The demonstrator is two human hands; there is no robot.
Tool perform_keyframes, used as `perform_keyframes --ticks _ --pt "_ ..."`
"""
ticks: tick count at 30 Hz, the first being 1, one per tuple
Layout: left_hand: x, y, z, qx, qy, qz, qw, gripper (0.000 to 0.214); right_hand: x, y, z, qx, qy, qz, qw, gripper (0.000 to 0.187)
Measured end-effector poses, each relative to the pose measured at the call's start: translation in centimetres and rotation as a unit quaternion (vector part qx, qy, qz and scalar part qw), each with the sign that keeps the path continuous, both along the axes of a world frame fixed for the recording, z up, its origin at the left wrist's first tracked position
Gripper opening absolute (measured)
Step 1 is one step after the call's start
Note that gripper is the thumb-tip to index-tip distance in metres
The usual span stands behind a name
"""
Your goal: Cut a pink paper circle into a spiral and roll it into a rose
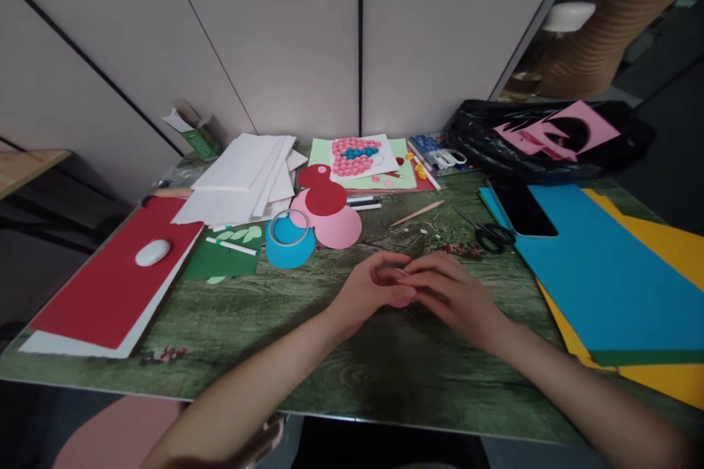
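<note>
1. A white oval object (152, 253) is carried by a red sheet (104, 293).
2. A ring (290, 244) is laid over a blue disc (290, 257).
3. A small pink piece (401, 303), partly hidden, is held over the tabletop (247, 308) in the left hand's (369, 289) narrow grip.
4. The right hand's (459, 293) fingertips are brought close; whether anything is gripped there cannot be told.
5. Scissors (495, 237) are placed beside a blue sheet (605, 271).
</note>
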State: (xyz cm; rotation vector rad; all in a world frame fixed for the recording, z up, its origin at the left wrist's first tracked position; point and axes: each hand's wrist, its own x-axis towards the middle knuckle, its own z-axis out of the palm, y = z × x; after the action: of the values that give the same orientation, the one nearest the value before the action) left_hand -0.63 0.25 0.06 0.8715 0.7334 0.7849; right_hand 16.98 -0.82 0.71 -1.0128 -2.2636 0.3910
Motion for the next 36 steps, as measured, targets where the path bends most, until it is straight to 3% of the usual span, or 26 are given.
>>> perform_keyframes --ticks 5,11,16,23,27,36 --pt "0.47 -0.41 -0.21 0.000 -0.010 0.001 1.000 0.045 -0.18 -0.13 0.25 -0.002 0.019 -0.025 1.000 0.004" --pt "0.88 -0.80 -0.37 -0.003 -0.028 0.003 1.000 0.044 -0.48 -0.28 0.01 -0.020 0.037 -0.035 0.998 0.010" --pt "0.69 -0.60 -0.53 -0.008 -0.033 0.018 0.999 0.043 -0.36 -0.26 0.22 -0.018 0.034 -0.035 0.999 0.003" --pt "0.22 0.01 -0.53 -0.024 -0.007 0.052 0.998 0.045 0.17 0.08 0.11 -0.001 0.005 -0.015 1.000 0.023" --pt "0.13 0.05 -0.14 -0.009 0.007 0.037 0.999 0.045 0.14 0.14 -0.14 -0.013 -0.006 0.014 1.000 0.031" --pt "0.19 -0.17 -0.24 -0.005 -0.003 0.016 1.000 0.047 0.01 0.15 -0.21 -0.003 0.003 -0.005 1.000 0.018"
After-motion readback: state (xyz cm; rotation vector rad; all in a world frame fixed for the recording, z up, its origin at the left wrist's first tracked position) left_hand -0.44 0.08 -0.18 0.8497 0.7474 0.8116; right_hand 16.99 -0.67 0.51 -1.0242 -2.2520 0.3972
